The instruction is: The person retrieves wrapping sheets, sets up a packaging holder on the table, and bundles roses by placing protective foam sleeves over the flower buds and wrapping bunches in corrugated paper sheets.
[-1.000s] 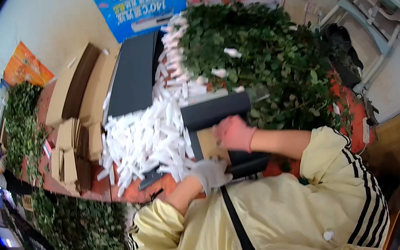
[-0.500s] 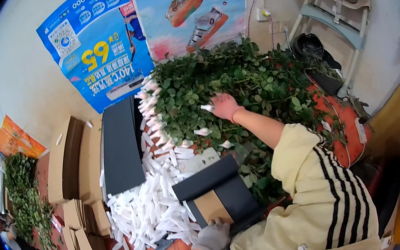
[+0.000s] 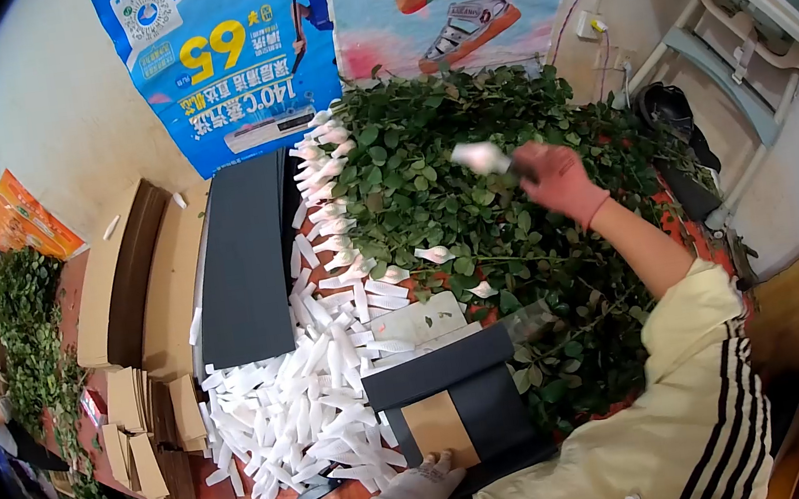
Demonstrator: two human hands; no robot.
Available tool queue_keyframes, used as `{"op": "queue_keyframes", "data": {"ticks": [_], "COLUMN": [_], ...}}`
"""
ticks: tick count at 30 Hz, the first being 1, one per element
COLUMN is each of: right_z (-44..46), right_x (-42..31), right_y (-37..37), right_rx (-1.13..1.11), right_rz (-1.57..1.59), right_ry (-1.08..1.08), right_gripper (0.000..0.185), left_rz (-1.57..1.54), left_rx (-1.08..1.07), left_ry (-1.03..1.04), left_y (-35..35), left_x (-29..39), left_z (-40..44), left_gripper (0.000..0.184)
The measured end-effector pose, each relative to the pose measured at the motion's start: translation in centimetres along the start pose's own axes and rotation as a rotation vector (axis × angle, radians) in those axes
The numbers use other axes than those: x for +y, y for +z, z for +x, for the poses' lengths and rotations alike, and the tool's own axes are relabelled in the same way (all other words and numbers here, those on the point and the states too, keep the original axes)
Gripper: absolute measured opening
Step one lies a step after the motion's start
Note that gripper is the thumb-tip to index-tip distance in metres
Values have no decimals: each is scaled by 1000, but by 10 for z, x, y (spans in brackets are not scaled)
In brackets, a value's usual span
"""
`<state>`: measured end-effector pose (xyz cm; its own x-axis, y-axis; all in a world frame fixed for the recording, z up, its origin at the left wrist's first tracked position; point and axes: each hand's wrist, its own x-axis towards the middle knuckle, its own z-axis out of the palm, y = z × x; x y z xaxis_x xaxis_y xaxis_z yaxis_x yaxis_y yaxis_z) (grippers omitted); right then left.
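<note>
My right hand (image 3: 557,178), in a pink glove, is closed around the stem of a rose, just below its bud. A white mesh sleeve covers the pale rose bud (image 3: 480,157), which points left above the leafy stems (image 3: 455,212). My left hand (image 3: 418,489), in a grey-white glove, lies with its fingers on the lower edge of a brown cardboard strip (image 3: 440,430). Under that strip is a folded black sheet (image 3: 491,404). More sleeved rose buds (image 3: 336,227) line the left side of the stem pile.
Loose white mesh sleeves (image 3: 305,413) are heaped left of the black sheet. Behind them lies a stack of black sheets (image 3: 246,270), with cardboard stacks (image 3: 118,297) further left. A high chair (image 3: 737,54) stands at the right. Another person (image 3: 4,423) is at the far left.
My right hand has lifted the sleeved rose up from the pile and moved right. My left hand stays at the cardboard strip. The camera view has shifted.
</note>
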<state>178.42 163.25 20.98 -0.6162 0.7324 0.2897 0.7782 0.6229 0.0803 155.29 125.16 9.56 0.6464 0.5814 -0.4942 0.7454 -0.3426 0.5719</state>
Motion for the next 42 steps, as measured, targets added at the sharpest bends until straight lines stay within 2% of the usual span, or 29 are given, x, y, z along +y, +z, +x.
{"op": "queue_keyframes", "data": {"ticks": [1,3,5,7,9,11,13,14,15,16,17,20,23,25,27,29,30,31,33,34,35,37,39,40,41,42], "right_z": [-2,-10,13,50,99,129,149,154,156,165,169,183,191,182,191,200,198,203,204,205,206,199,182,201,197,205], "right_x": [-26,-60,-95,-109,-138,-149,-155,-159,-161,-156,-150,-133,-135,-150,-143,-140,-135,-131,-126,-120,-114,-102,-84,-52,-45,-27], "right_y": [-3,9,14,82,93,147,188,193,199,202,194,185,192,183,202,198,205,193,172,166,159,147,127,154,140,139], "right_rx": [-241,-472,-643,-249,-254,-188,-125,-129,-141,-158,-135,-70,-76,-239,-172,-183,-49,-207,-348,-338,-378,-425,-153,-46,79,84], "right_rz": [-82,-50,11,88,-98,-189,-270,-300,-331,-345,-363,-391,-230,-519,-412,-270,-333,-270,-213,-215,-163,-121,-399,27,-210,-21], "right_ry": [-75,-288,-279,-308,-248,-180,-114,-81,-49,-33,-22,-58,44,1,33,193,201,245,221,221,174,132,-89,-72,-147,-93], "right_gripper": [38,44,52,58,61,61,60,65,71,84,59,59,62,50,46,45,46,50,54,54,53,52,40,33,26,28], "left_rz": [-8,15,45,79,93,125,272,192,184,90,-7,38,52,79,105,149,179,191,99,238,245,204,182,158,160,130], "left_rx": [-6,-24,-37,-45,1,7,429,197,200,264,328,368,397,391,324,375,411,419,282,304,311,175,166,159,158,171], "left_ry": [4,-26,-40,-56,-55,-68,29,-68,-77,-110,-139,-112,-129,-130,-92,-33,38,29,-60,0,0,-39,-44,-63,-50,-64], "left_y": [-5,-17,-14,-13,-13,0,30,27,32,40,46,51,53,42,32,85,103,96,76,77,65,29,18,13,8,2], "left_x": [4,11,11,9,11,7,-4,-2,-5,-6,-8,-8,-8,-5,-2,-23,-30,-28,-21,-22,-20,-6,-3,-1,2,4], "left_z": [-2,-2,2,5,2,5,8,12,14,17,19,22,24,19,14,38,47,45,39,40,36,20,15,14,11,8], "left_gripper": [52,45,42,38,37,40,26,35,35,34,32,30,29,29,29,30,31,31,32,33,33,32,31,30,30,28]}}
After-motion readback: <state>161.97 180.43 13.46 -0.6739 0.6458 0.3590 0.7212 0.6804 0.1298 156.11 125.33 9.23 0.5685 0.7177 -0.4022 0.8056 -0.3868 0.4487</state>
